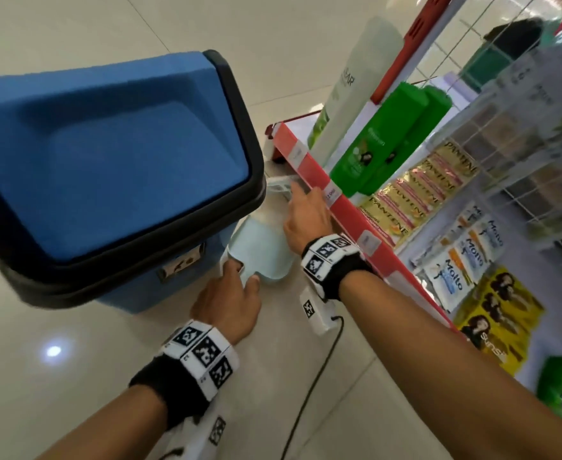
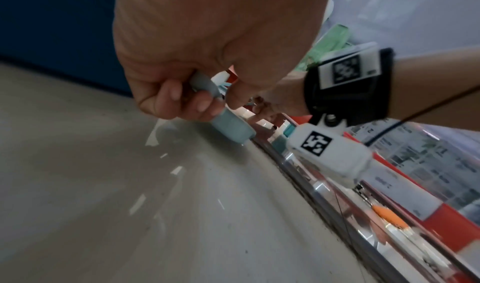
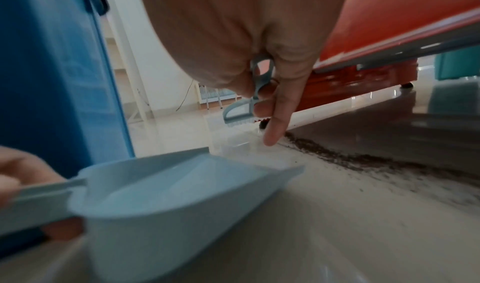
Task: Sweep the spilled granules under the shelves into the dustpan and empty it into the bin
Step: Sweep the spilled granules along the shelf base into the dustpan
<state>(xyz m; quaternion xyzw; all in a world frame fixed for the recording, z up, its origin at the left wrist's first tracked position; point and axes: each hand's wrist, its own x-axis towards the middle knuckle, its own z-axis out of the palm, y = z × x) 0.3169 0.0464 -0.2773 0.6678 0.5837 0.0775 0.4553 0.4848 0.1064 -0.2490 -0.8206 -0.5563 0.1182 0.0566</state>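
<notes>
A pale blue dustpan (image 1: pixel 261 250) rests on the floor between the blue bin (image 1: pixel 107 167) and the red shelf base (image 1: pixel 339 200). My left hand (image 1: pixel 231 302) grips its handle (image 2: pixel 205 86) from the near end. My right hand (image 1: pixel 306 217) holds a small pale blue brush (image 3: pixel 244 111) just above the floor beyond the pan, with one finger stretched out. Dark granules (image 3: pixel 350 160) lie in a band along the floor under the shelf edge, right of the dustpan (image 3: pixel 166 195). The pan's inside looks bare.
The bin's lid (image 1: pixel 113 154) with its black rim stands close on the left. Shelves (image 1: pixel 439 200) with bottles and sachets rise on the right. A black cable (image 1: pixel 319 376) trails over the tiled floor by my right forearm.
</notes>
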